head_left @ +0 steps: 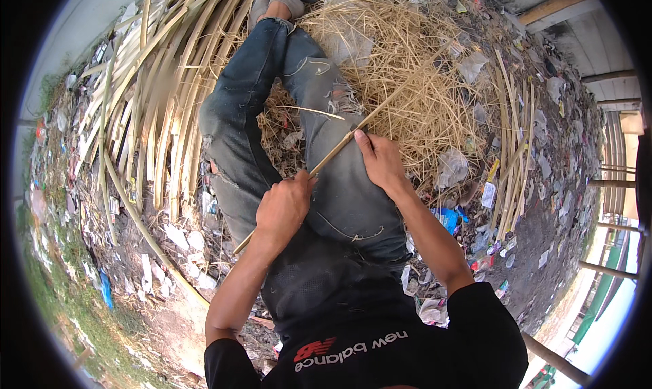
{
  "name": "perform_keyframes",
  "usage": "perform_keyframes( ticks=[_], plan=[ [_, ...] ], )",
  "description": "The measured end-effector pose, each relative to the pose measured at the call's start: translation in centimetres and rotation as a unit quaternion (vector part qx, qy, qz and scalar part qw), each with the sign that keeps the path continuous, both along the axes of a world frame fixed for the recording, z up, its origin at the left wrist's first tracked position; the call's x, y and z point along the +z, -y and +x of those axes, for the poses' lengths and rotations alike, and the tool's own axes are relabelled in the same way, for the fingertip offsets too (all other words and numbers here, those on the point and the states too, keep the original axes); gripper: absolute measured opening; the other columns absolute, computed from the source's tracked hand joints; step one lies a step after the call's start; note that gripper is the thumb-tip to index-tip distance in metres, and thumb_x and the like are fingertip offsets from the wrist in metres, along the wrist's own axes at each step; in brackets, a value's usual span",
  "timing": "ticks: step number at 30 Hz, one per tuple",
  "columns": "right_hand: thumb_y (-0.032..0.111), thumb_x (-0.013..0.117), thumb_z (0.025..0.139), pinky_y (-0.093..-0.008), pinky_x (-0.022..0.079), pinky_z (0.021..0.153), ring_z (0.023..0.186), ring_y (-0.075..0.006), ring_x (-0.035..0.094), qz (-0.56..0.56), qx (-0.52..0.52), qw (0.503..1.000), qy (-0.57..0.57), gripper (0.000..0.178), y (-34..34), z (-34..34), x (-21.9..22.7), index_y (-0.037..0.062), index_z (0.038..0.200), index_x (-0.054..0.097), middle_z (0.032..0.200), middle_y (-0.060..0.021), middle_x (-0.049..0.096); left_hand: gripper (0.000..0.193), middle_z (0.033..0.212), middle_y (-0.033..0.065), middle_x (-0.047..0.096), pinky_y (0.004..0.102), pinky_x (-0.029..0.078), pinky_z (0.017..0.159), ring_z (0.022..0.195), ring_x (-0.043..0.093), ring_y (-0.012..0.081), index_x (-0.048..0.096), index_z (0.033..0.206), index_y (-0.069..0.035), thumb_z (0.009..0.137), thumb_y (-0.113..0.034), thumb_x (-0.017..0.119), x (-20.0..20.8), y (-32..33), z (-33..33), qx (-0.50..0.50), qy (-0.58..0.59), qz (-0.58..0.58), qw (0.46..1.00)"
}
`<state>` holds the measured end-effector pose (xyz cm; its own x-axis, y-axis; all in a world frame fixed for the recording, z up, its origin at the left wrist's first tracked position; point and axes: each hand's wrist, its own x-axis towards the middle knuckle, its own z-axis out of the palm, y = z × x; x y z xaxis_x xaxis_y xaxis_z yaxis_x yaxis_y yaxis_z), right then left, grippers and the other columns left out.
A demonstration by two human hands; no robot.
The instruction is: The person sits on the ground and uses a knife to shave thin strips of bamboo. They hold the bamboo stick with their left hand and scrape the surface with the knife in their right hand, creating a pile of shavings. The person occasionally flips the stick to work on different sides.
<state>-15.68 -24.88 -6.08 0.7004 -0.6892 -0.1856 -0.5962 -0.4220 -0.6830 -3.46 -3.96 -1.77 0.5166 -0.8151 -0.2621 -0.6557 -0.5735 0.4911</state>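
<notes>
A long, thin bamboo strip (333,153) lies slantwise above my lap, from beside my left forearm up to the far right over a straw-like heap. Wrapped round it, my left hand (284,207) is closed near my left thigh. Further up the strip, my right hand (380,159) grips it with the thumb on top, by a knot in the bamboo; the fingers underneath are hidden. Thin curled shavings (314,111) rest on my worn, torn jeans (238,134).
Many split bamboo strips (173,110) are piled on the left, with one long strip (146,233) reaching toward me. A heap of pale shavings (414,97) spreads ahead to the right. More strips (509,151) lie farther right. Litter covers the ground (564,205).
</notes>
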Motion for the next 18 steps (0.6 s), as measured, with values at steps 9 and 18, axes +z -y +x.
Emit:
perform_keyframes(
  ticks=[9, 18],
  plan=[
    [0.055, 0.056, 0.104, -0.0474, 0.047, 0.063, 0.062, -0.0410, 0.062, 0.037, 0.023, 0.999, 0.023, 0.066, 1.8, -0.3, -0.8, -0.0057, 0.081, 0.069, 0.062, -0.0243, 0.059, 0.028, 0.076, 0.0233, 0.069, 0.0569, 0.056, 0.065, 0.074, 0.070, 0.0458, 0.058, 0.100, -0.006, 0.106, -0.033, 0.057, -0.2, 0.8, -1.2, 0.021, 0.014, 0.007, 1.000],
    [0.055, 0.061, 0.102, -0.0310, 0.032, 0.049, 0.047, -0.0100, 0.041, 0.451, 0.009, 0.892, -0.011, 0.063, 5.3, -0.6, -0.2, 0.0059, 0.062, 0.056, 0.055, 0.0049, 0.044, 0.027, 0.076, 0.0198, 0.071, 0.0534, 0.058, 0.063, 0.072, 0.071, 0.0433, 0.059, 0.099, -0.006, 0.105, -0.033, 0.059, -0.6, 0.6, -0.4, 0.001, 0.049, -0.022, 0.999]
  ],
)
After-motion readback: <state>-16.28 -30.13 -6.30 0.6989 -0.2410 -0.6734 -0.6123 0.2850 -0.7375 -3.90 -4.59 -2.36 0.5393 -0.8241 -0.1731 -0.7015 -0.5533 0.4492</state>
